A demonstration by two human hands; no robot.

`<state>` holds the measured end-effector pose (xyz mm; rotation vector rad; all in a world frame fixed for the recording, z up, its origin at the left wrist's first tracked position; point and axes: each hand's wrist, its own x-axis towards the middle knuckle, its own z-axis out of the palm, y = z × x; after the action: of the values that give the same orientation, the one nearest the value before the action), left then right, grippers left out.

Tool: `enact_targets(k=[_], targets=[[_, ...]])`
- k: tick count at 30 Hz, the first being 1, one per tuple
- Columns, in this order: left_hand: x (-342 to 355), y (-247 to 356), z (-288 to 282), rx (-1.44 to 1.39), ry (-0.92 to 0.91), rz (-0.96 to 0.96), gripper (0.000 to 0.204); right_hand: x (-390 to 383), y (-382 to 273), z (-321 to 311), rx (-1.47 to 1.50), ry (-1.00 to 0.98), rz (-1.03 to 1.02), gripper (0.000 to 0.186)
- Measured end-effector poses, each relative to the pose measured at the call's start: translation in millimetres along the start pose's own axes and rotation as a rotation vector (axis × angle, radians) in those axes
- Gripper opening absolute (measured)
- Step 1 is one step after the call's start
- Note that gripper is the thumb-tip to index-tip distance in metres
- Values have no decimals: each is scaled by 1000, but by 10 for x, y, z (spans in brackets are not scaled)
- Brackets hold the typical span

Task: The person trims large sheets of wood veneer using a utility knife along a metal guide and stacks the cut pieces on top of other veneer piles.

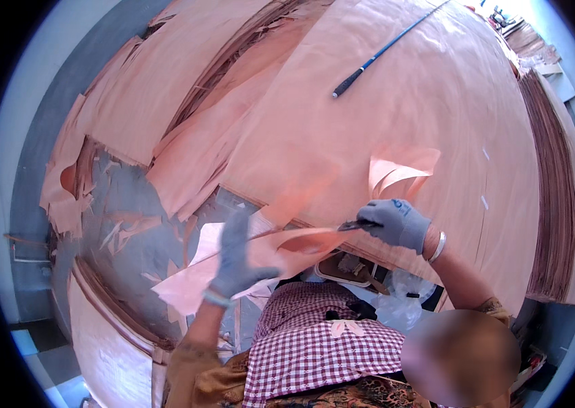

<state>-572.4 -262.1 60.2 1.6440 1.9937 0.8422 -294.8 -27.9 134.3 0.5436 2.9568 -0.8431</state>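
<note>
My left hand [234,253], in a grey glove, is blurred but has its fingers stretched up and its thumb out. It is over a loose piece of thin pinkish wood veneer [182,289], and I cannot tell whether it touches it. My right hand [400,223], also gloved, is closed round a small dark tool [359,225] whose kind does not show clearly. The tool meets the right end of a curled veneer strip [294,246] in front of my checked apron. Beyond my right hand, a torn, curled veneer piece [402,173] lies on the large veneer sheet [437,102].
A blue rod with a black handle [349,81] lies on the large sheet. More veneer stacks stand at the left [178,75], right [553,190] and lower left [107,340]. Scraps litter the grey floor [124,197]. Below the sheet's near edge is a clear plastic bag [403,306].
</note>
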Motion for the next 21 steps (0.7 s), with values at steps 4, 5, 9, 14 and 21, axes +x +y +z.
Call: enact_targets(k=[4,5,9,14,21], targets=[[619,551,393,215,-66,243,120,83,-331,31,11,-68,0,13],[649,639,462,225,-80,280,116,97,-374,54,27,-71,13,13],[481,501,867,-51,-101,228,64,222,-421,216,75,-32,26,14],[221,160,977,-295,79,56,15,508,-275,549,101,-65,-22,16],[296,-336,790,44,151,-185,16,1203,-320,866,68,81,80,17]])
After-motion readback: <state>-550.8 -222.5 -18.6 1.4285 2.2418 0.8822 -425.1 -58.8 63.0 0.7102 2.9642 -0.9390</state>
